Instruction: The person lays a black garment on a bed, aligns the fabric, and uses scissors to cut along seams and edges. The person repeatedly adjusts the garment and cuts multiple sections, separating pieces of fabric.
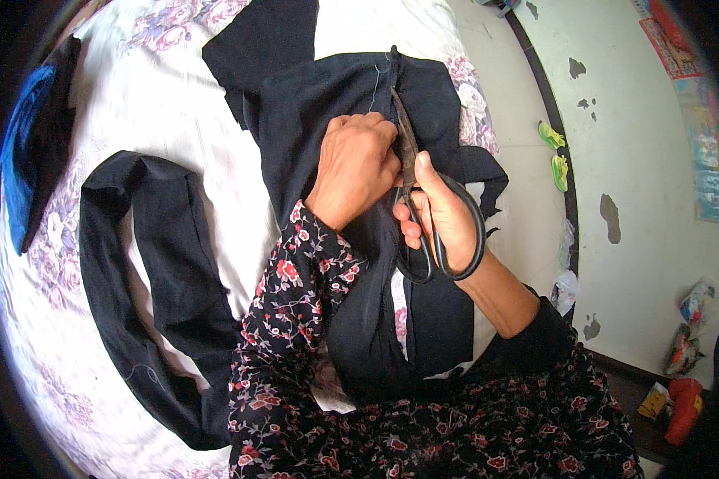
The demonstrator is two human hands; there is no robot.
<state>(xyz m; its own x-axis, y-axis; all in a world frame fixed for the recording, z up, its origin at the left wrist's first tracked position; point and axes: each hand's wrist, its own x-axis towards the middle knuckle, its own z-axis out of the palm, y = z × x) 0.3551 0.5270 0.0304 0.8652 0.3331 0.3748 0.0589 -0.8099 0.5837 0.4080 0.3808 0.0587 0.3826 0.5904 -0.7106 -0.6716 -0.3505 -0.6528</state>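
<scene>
My right hand (440, 206) grips a pair of scissors (408, 141) with black looped handles, blades pointing away from me. The blades lie along a raised seam (393, 66) of a black fabric piece (317, 90) and look closed or nearly so. My left hand (359, 161) pinches the black cloth just left of the blades; its fingertips are mostly hidden. A loose pale thread (375, 84) runs on the cloth beyond my left hand. Below the hands, the cloth hangs toward my lap, with a narrow gap between its parts.
A long black fabric strip (111, 251) lies looped on the floral bedsheet (239, 239) at left. Blue cloth (24, 149) lies at the far left edge. On the floor at right are yellow-green shoes (552, 136) along a wall with peeling patches (610, 218). A red object (683, 410) sits lower right.
</scene>
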